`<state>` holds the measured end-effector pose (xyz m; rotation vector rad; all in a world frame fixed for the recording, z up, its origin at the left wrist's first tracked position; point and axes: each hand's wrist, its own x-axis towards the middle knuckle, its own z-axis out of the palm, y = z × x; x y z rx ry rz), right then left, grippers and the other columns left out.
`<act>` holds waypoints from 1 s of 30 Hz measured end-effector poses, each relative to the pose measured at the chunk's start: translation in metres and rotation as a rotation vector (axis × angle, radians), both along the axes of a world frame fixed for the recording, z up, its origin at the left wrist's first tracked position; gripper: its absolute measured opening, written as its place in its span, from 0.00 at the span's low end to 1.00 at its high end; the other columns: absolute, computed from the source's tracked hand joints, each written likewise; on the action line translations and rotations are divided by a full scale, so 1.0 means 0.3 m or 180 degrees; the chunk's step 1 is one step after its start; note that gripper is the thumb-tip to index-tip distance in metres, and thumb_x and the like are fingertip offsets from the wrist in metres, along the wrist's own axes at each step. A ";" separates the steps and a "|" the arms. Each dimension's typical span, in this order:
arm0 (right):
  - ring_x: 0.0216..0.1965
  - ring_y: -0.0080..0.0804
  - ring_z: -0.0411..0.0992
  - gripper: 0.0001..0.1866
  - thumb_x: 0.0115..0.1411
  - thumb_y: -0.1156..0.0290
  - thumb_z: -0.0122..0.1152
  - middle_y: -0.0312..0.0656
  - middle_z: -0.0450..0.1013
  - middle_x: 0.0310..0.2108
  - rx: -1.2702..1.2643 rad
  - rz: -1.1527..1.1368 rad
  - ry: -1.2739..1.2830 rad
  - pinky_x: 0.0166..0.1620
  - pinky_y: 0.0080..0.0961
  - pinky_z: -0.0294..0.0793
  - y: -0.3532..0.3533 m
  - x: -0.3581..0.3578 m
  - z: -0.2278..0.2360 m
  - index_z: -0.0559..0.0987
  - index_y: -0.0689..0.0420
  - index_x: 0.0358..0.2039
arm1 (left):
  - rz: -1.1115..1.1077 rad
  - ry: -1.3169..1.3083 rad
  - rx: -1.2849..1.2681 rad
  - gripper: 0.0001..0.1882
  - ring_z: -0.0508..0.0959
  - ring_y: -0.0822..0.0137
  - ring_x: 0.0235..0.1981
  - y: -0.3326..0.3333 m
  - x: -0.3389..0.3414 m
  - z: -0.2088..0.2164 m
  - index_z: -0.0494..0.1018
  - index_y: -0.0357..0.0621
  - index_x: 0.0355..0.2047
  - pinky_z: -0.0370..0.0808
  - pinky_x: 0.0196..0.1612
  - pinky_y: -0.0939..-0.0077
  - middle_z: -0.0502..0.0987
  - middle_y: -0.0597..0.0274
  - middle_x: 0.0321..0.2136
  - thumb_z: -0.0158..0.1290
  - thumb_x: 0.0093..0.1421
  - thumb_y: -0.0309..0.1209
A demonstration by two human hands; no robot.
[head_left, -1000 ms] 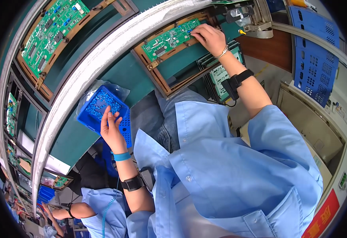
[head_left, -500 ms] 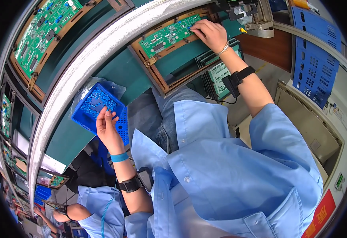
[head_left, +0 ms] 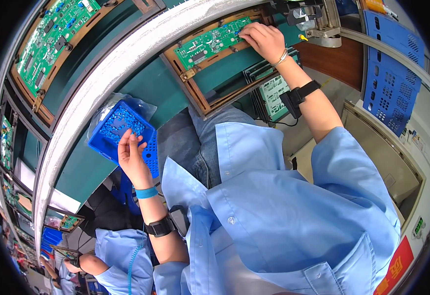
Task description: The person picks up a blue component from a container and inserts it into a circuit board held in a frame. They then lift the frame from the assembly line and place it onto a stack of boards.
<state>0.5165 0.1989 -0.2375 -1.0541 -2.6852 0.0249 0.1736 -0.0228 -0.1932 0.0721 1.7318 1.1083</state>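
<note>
1. The right hand (head_left: 266, 42) is at the right end of the green circuit board (head_left: 210, 42), its fingers bunched beside a small blue part (head_left: 238, 34) there; whether they grip it or merely touch it, I cannot tell.
2. That board lies along the far side of a brown wooden frame (head_left: 194, 91), whose near-left corner reaches the near edge of the green surface (head_left: 161, 81).
3. The left hand (head_left: 134, 155) is raised at the near side of a blue bin (head_left: 102, 145), palm turned up, thumb and forefinger close together and the other fingers loosely curled; whether anything is pinched between the tips cannot be told.
4. The bin stands at the near edge of the surface, left of the wooden frame, with loose blue components (head_left: 121, 119) spread inside it and a clear plastic bag (head_left: 146, 107) about its far side.
5. A perforated blue basket (head_left: 151, 160) shows just beside the bin, on its near right.
6. A pale, curved rail (head_left: 121, 51) runs along the far edge of the surface; beyond it, to the left, a larger green board (head_left: 53, 42) sits in another frame.
7. A co-worker's light blue sleeve (head_left: 121, 260) shows at lower left.
</note>
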 end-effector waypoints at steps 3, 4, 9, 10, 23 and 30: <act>0.25 0.22 0.69 0.05 0.45 0.68 0.60 0.26 0.70 0.26 -0.0018 0.0026 -0.0004 0.25 0.16 0.64 -0.001 0.002 -0.003 0.74 0.48 0.24 | -0.0016 0.0019 -0.0031 0.11 0.73 0.75 0.30 -0.003 -0.003 -0.001 0.69 0.38 0.38 0.71 0.29 0.86 0.72 0.64 0.30 0.50 0.55 0.28; 0.25 0.22 0.69 0.05 0.45 0.68 0.60 0.26 0.70 0.26 -0.0022 0.0045 -0.0007 0.25 0.16 0.64 -0.001 0.003 -0.003 0.74 0.48 0.24 | -0.0037 0.0035 -0.0046 0.11 0.73 0.75 0.30 -0.004 -0.005 -0.004 0.69 0.38 0.38 0.71 0.29 0.86 0.72 0.64 0.30 0.50 0.55 0.28; 0.25 0.21 0.69 0.06 0.43 0.68 0.60 0.26 0.69 0.25 -0.0133 0.0193 -0.0142 0.25 0.17 0.64 0.013 0.014 0.005 0.74 0.48 0.24 | -0.0098 0.0074 -0.0113 0.11 0.73 0.76 0.30 -0.002 -0.007 -0.011 0.69 0.38 0.38 0.71 0.29 0.86 0.72 0.65 0.31 0.51 0.55 0.28; 0.25 0.21 0.69 0.06 0.43 0.68 0.60 0.26 0.69 0.25 -0.0138 0.0195 -0.0143 0.25 0.17 0.64 0.016 0.015 0.005 0.74 0.48 0.24 | -0.0097 0.0072 -0.0118 0.11 0.73 0.76 0.30 0.000 -0.008 -0.011 0.69 0.38 0.38 0.71 0.29 0.86 0.72 0.65 0.31 0.51 0.55 0.28; 0.24 0.18 0.65 0.07 0.42 0.65 0.60 0.25 0.64 0.21 0.0190 0.0433 -0.0559 0.27 0.19 0.59 0.041 -0.033 0.042 0.69 0.47 0.18 | -0.0086 0.0044 -0.0200 0.11 0.72 0.76 0.30 0.020 -0.012 -0.004 0.69 0.38 0.38 0.71 0.27 0.86 0.72 0.65 0.30 0.51 0.54 0.29; 0.24 0.20 0.66 0.06 0.43 0.66 0.58 0.27 0.64 0.22 -0.0075 0.0527 -0.0815 0.29 0.21 0.60 0.058 -0.043 0.049 0.69 0.47 0.19 | -0.0059 -0.0020 -0.0175 0.11 0.72 0.76 0.30 0.021 -0.017 -0.009 0.68 0.38 0.38 0.71 0.27 0.86 0.71 0.65 0.30 0.51 0.55 0.28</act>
